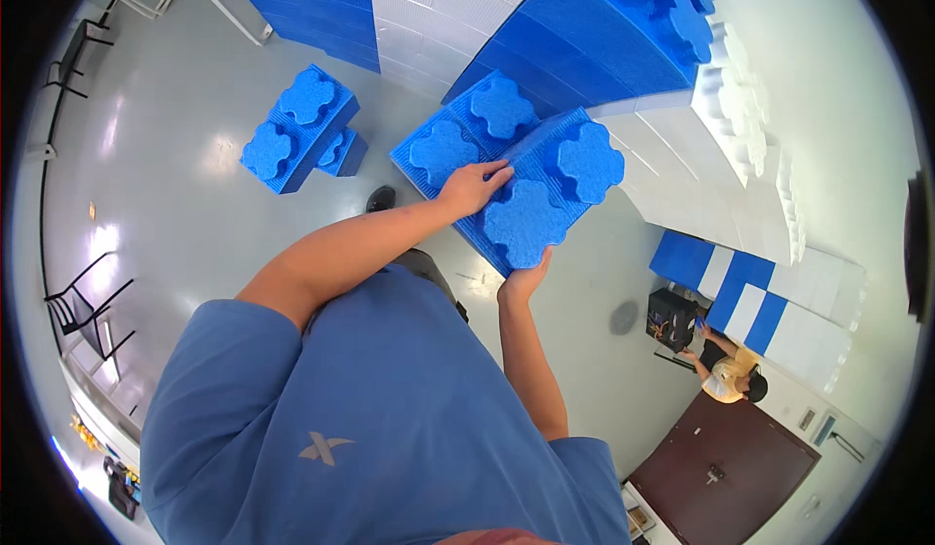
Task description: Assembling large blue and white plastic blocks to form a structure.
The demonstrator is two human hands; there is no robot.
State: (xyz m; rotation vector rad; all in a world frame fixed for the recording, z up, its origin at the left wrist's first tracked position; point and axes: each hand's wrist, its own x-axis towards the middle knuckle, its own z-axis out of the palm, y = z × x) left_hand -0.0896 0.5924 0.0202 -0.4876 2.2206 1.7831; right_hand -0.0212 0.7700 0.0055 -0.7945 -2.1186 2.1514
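A large blue brick with two flower-shaped studs on top is between my two hands. My left hand reaches over its left edge, the fingers bent at the seam. At its near right corner my right hand grips from the side, with its fingertips partly hidden. Directly left of it is a second blue brick of the same kind, its edge close to the first; whether the two touch I cannot tell.
Further left, blue bricks rest on the grey floor. A wall of blue and white bricks curves along the far side and right. Another person stands by a black box near the brown doors. Chairs are at left.
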